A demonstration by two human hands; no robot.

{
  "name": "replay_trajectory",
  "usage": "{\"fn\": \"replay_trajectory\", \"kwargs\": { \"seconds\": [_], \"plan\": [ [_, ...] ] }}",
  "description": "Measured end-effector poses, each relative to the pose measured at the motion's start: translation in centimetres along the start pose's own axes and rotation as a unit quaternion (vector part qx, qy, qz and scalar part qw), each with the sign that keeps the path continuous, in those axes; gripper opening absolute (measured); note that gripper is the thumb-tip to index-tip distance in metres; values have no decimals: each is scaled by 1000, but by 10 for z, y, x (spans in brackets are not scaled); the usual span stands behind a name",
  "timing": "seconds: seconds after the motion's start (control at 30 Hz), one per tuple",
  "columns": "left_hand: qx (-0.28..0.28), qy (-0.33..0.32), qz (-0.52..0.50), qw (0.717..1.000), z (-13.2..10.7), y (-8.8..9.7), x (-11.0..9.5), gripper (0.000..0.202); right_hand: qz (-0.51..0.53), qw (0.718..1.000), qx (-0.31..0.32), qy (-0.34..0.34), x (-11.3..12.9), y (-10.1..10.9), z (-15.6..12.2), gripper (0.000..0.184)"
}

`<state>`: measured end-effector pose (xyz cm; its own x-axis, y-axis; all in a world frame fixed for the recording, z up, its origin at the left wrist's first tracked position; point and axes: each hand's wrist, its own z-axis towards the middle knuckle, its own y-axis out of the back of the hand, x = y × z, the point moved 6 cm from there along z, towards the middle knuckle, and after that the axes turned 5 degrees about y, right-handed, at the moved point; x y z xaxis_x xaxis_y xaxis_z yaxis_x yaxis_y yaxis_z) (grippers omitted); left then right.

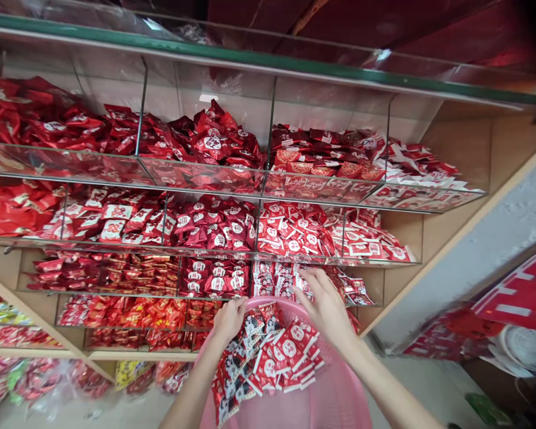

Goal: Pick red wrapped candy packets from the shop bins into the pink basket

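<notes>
A pink plastic basket [339, 399] sits low in the middle, holding a heap of red-and-white candy packets [272, 357]. My left hand [227, 319] grips the basket's far rim, fingers curled over it. My right hand [324, 304] reaches past the rim into a glass bin of red-and-white packets [279, 280], fingers bent down among them; whether they hold a packet is hidden.
Tiered glass bins [205, 179] full of red wrapped sweets fill a wooden shelf unit [455, 196] ahead. More bagged sweets [36, 375] lie at the lower left. At the right are a grey wall, red decorations [518, 298] and a white fan [527, 348].
</notes>
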<state>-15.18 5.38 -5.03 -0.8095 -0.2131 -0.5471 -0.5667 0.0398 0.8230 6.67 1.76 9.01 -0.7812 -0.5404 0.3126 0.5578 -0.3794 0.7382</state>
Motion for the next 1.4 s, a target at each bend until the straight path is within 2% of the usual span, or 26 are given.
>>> {"fn": "replay_trajectory", "kwargs": {
  "seconds": [0.1,0.2,0.27,0.37,0.5,0.67,0.77,0.93,1.0,1.1,1.2,1.27,1.4],
  "plan": [
    [-2,-7,0,1000,0,1,0,39,-2,998,-27,59,11,10,41,38],
    [-6,-13,0,1000,-1,2,-1,40,22,995,-9,99,13,4,69,32],
    [-5,-15,-1,1000,-1,3,-1,40,72,992,1,99,8,-1,80,28],
    [-6,-16,1,1000,-2,4,-1,39,186,981,-40,39,-7,-1,86,29],
    [-9,-16,2,1000,-1,4,-2,39,306,942,-110,-78,-26,8,80,29],
    [-2,-5,8,1000,-1,3,-2,40,378,907,-122,-140,-28,19,64,29],
    [4,-3,5,1000,-1,3,-3,40,434,880,-88,-173,-24,13,44,29],
    [4,-3,13,1000,0,1,-2,40,564,764,20,-312,-26,-30,-6,35],
    [4,-7,13,1000,1,-1,-2,40,583,737,45,-338,-28,-42,-23,37],
    [1,-6,17,1000,1,-2,-1,40,581,740,87,-328,-30,-51,-38,40],
    [-2,-4,17,1000,1,-2,-1,40,547,775,154,-277,-28,-58,-45,44],
    [-2,-2,14,1000,0,-2,-1,40,529,789,198,-241,-23,-67,-48,42],
    [-3,-4,11,1000,0,-1,-2,40,512,790,275,-198,-11,-90,-54,32]
  ]
}}
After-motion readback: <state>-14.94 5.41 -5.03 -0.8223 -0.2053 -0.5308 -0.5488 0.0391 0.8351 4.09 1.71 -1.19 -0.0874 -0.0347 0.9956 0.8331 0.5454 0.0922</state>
